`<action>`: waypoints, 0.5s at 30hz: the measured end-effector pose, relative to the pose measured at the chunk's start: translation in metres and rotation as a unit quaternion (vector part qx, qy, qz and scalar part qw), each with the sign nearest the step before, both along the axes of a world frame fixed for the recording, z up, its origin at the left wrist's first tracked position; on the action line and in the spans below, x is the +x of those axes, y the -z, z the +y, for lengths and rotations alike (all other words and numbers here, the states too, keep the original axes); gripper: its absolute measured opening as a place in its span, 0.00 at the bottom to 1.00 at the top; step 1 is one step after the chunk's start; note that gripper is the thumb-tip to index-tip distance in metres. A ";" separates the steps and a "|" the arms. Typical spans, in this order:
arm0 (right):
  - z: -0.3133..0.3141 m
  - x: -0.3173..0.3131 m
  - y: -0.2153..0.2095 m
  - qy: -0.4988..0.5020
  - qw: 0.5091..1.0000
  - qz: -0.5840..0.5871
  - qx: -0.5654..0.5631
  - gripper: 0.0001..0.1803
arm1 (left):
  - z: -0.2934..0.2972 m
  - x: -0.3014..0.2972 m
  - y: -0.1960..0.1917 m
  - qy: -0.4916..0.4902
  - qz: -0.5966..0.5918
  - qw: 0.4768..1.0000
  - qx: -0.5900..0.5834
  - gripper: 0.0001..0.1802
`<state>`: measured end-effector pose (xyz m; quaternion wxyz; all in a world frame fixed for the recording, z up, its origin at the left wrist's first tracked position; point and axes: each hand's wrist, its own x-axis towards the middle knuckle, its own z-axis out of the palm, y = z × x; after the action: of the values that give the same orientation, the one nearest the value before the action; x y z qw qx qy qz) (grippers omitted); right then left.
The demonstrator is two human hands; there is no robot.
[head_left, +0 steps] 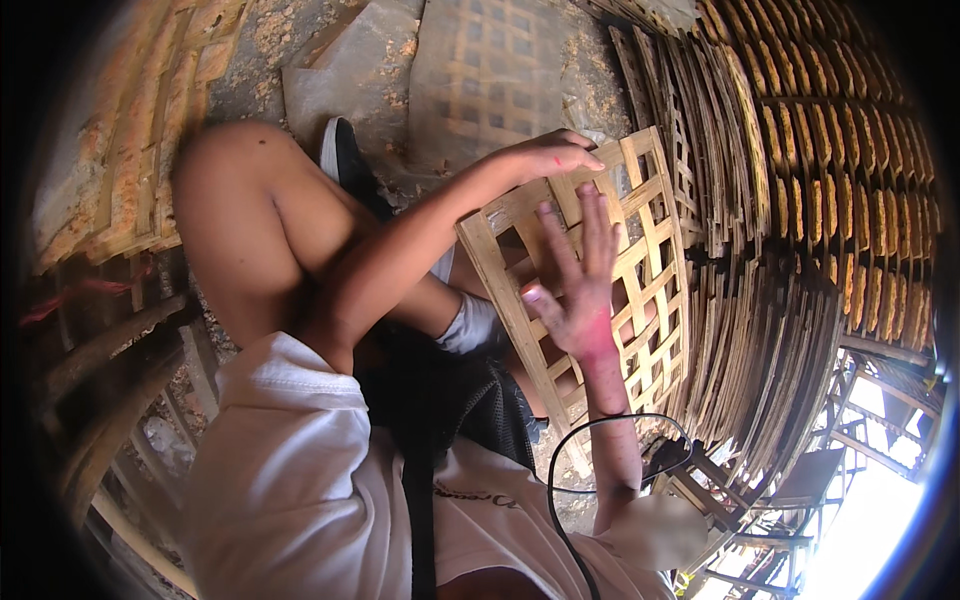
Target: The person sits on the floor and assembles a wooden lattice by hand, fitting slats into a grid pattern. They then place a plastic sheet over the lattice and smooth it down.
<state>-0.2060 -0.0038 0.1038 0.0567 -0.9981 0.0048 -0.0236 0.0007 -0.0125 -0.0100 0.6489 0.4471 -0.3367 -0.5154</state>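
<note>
While two hands grip, left hand (545, 155), right hand (575, 290), one bamboo lattice tray (655, 260), many stacked trays (790, 200)

The square lattice tray of pale bamboo strips (590, 270) shows a light tan, open grid pattern. The right hand (578, 290) carries a reddish-pink stain at its heel and wrist. The short-sleeved cotton shirt (290, 480) is white, crossed by a black strap (418, 520). The thin looping cable (600, 440) is black. The stacked bamboo trays (800, 180) are brown-tan, chequered with orange patches.
</note>
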 end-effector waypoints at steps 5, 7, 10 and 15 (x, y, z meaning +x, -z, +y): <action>-0.021 0.002 0.013 0.055 0.996 0.045 -0.058 0.56 | 0.012 -0.002 -0.014 -0.047 -0.047 0.997 -0.024 0.34; -0.045 0.004 0.008 0.094 0.993 -0.065 0.021 0.55 | 0.020 -0.003 -0.022 -0.023 0.032 0.999 -0.018 0.36; -0.079 0.009 -0.005 0.117 0.987 -0.114 -0.009 0.51 | 0.030 -0.004 -0.034 -0.010 0.053 0.999 -0.007 0.38; -0.120 0.031 -0.012 0.140 0.967 -0.210 -0.028 0.51 | 0.027 -0.004 -0.036 0.046 0.099 0.991 -0.075 0.38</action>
<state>-0.1750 -0.1241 0.1154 0.0243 -0.9613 0.1323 -0.2403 -0.0031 0.0142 0.0262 0.6865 0.3283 -0.3288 -0.5593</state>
